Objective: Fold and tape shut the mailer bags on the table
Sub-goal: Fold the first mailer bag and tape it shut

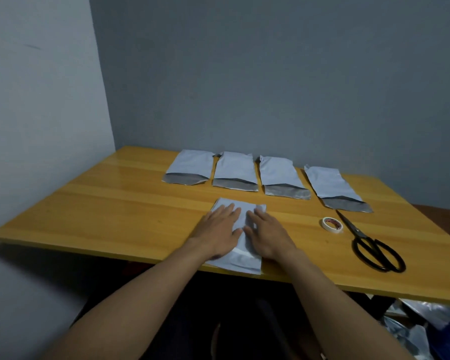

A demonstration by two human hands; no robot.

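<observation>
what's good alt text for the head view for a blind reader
A person's left hand and right hand press flat on a pale mailer bag at the near edge of a wooden table. A row of four more bags lies behind it; a tape roll and black scissors lie to the right.

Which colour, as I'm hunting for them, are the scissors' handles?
Black; the scissors show best in the head view.

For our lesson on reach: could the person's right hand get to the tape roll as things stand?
Probably yes: the right hand rests on the mailer bag, and only bare table separates it from the tape roll.
</observation>
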